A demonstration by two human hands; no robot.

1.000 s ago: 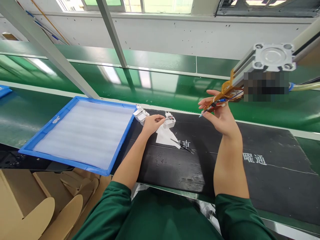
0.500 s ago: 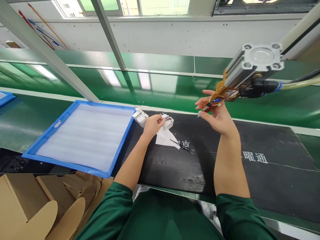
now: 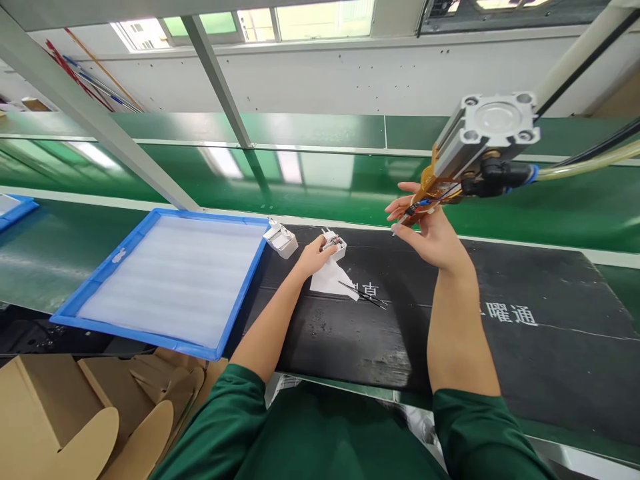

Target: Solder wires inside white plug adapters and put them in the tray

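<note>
My left hand [image 3: 311, 259] grips the side of a small white plug adapter [image 3: 341, 251] with its metal pins up and wires showing in its open housing. A white cloth or paper sheet [image 3: 330, 279] lies partly under it. On that sheet rest black tweezers [image 3: 367, 295]. A second white plug adapter [image 3: 281, 240] stands to the left, by the tray corner. My right hand [image 3: 430, 233] is wrapped round the narrow lower end of a hanging pneumatic tool [image 3: 431, 190], bound in amber tape, its thumb near the thin tip and its fingers partly hidden behind.
A blue-rimmed tray [image 3: 227, 293] lined with white foam lies at the left. The black mat [image 3: 340, 340] covers the bench before me. A grey post [image 3: 217, 73] rises behind. Brown cardboard pieces [image 3: 65, 400] stand low at left. The air hose [image 3: 585, 163] runs off right.
My left hand has moved slightly right, and its fingers now sit against the near side of the plug adapter. The right hand stays at the tool; the whole view has shifted a little.
</note>
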